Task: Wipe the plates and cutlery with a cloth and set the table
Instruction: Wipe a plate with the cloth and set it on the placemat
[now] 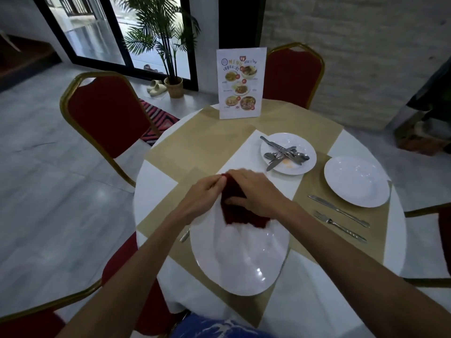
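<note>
A large white plate (244,259) is raised and tilted in front of me above the table's near edge. My left hand (202,193) grips its far rim. My right hand (256,191) presses a dark red cloth (240,211) against the plate's upper face. Further back, a white plate (296,167) holds a pile of several spoons, knives and forks (283,153). At the right a clean white plate (356,181) rests on the table, with a knife (339,211) and a fork (340,226) laid beside it.
The round table (156,186) has a white cloth with tan paper mats. A standing menu card (240,82) is at the far side. Red chairs with gold frames (105,113) ring the table. A utensil end (184,235) pokes out beside the held plate.
</note>
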{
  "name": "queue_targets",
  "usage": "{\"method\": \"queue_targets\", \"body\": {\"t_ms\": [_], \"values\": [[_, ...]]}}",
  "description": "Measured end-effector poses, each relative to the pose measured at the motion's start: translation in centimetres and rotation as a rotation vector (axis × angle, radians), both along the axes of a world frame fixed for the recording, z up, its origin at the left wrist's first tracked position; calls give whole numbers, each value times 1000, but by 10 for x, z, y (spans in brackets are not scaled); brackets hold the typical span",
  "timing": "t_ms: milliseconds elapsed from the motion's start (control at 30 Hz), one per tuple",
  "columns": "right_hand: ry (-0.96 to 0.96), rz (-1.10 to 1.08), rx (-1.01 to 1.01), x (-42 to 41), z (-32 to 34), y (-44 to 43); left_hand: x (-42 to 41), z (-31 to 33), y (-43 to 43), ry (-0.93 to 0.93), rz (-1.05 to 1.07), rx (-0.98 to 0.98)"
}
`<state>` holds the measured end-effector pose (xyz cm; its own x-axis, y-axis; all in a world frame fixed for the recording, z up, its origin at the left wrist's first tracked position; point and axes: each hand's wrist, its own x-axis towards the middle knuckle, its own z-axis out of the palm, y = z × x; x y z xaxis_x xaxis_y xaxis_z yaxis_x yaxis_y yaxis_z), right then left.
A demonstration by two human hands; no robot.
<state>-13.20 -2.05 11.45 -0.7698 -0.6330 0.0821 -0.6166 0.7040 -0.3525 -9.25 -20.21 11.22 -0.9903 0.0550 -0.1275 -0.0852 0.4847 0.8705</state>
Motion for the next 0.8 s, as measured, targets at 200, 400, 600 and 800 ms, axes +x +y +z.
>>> {"method": "queue_targets", "body": {"t_ms": [200, 400, 600, 800], "values": [[-299, -787, -532, 17, -31, 16, -14, 25, -15, 256, 261, -44], [-875, -1407, -1095, 63, -70, -43, -3, 4, 22, 251, 706, 103], [-599, -1193, -846, 29, -52, 16, 24, -14, 40, 13, 743, 376], [-371, -437, -298, -9, 21, 66, -10, 36, -13, -349, 117, 438]]}}
